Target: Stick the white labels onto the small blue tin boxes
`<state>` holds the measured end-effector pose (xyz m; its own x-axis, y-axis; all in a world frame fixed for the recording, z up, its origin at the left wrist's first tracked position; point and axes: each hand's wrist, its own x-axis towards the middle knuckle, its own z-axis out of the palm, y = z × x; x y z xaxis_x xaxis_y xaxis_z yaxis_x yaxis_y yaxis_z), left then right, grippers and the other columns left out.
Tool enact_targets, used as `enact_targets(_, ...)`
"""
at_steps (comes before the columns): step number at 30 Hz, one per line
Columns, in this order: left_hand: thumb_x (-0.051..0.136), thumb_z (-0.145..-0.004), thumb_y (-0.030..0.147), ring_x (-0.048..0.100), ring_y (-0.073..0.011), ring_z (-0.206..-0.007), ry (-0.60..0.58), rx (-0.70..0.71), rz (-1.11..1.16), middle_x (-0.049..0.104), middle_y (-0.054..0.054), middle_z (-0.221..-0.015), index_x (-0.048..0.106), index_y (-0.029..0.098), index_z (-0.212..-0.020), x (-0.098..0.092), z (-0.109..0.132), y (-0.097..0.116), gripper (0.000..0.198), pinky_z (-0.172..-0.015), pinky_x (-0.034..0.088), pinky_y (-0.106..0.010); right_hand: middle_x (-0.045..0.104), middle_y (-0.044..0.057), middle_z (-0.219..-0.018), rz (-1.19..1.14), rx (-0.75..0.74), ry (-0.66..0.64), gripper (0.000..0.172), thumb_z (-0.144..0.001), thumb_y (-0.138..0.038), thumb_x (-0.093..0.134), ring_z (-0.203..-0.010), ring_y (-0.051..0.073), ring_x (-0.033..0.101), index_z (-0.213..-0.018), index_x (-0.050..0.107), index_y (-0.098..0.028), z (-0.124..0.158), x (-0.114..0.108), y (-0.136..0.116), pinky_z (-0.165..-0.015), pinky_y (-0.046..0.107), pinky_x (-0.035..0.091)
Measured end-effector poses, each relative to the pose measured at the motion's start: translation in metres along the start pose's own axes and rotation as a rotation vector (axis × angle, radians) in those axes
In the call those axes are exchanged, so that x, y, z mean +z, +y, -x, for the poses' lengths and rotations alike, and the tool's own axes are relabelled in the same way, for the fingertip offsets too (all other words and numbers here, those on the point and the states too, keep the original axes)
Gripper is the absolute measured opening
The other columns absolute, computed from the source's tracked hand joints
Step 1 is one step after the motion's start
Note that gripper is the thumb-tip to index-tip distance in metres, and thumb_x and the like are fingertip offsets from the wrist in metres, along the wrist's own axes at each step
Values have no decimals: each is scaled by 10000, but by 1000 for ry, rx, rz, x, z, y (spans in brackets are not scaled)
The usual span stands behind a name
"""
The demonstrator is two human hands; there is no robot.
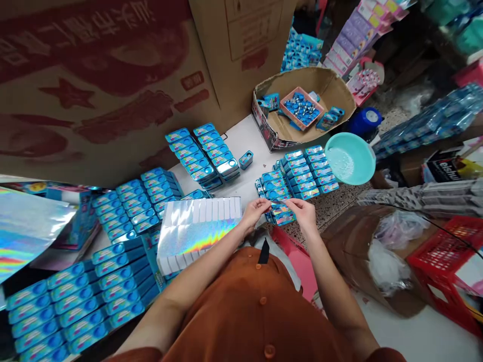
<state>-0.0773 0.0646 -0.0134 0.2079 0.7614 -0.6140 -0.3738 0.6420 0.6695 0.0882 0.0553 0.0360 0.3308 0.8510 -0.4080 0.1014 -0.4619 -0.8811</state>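
Your left hand (253,211) and your right hand (302,213) are both closed in a fingertip pinch on a small thin blue packet (280,207), held between them just above the near end of a block of blue rectangular tins (298,173); it is too small to tell exactly what the packet is. That block stands on the white tabletop (245,136) at centre right of the frame, and its nearest tins lie just under your fingers. A turquoise plastic basin (350,158) sits tilted against the block's far corner. To the left of your hands lies a holographic foil pack (198,234) with white ends showing along its edges, and more rows of the blue tins (75,306) fill the lower left of the frame. Further rows (202,156) stand at upper centre, with one loose tin (246,160) just beside them. Above those, a torn cardboard box (302,105) holds a pink tray (302,108) of small blue and silver items. A red plastic crate (445,266) sits at the right edge, and a large printed carton (94,90) fills the upper left.
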Motion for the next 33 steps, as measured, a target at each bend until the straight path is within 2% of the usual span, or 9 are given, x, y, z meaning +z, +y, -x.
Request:
enact_targets(5,790,-577,472,597,-130,-663,60,-8,-38,658,-17,-685,673,155,-741,2,-4,-10,376,-715,464,-270,723,49,-771,67,0,38,246,-659,-389,698,-722,200,641,-768,737,-172,-19,-2,25,-692,312,491)
enact_targets(11,781,-577,460,599,-138,-680,187,22,-54,661,-15,-693,665,163,-733,5,-11,-26,355,-713,464,-269,671,70,-868,290,-224,107,211,-697,-390,669,-779,185,609,-733,743,-196,-35,0,45,-708,305,470)
enact_targets(21,758,-619,451,601,-142,-706,223,43,-84,655,-17,-724,656,160,-752,5,-13,-33,335,-753,471,-288,621,51,-874,321,-179,117,246,-709,-422,663,-727,149,551,-750,747,-195,-42,2,63,-694,289,457)
enact_targets(33,738,-654,407,575,-122,-690,232,51,-50,634,-6,-720,644,154,-746,6,-13,-37,285,-744,454,-273,605,48,-879,327,-149,135,210,-687,-391,680,-732,154,556,-724,749,-196,-44,5,59,-713,295,457)
